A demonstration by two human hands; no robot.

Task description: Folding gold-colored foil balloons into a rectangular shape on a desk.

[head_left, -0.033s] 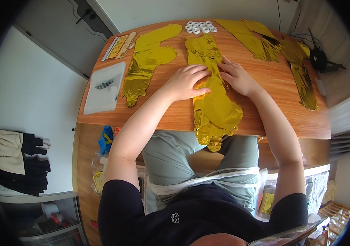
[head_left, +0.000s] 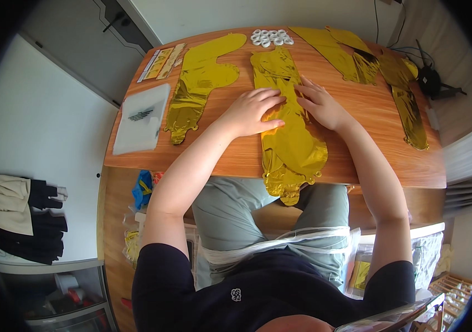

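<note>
Left hand (head_left: 253, 112) and right hand (head_left: 320, 104) both open, palms flat on a deflated gold foil balloon (head_left: 288, 138) at table centre, its tail hanging over the wooden table (head_left: 369, 160) edge at 6 o'clock, second gold foil balloon (head_left: 200, 83) at 10 o'clock, clear plastic bag (head_left: 140, 119) at 9 o'clock.

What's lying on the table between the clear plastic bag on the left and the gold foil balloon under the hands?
In the head view, another flat gold foil balloon lies between the plastic bag and the balloon under the hands, with bare wood either side.
</note>
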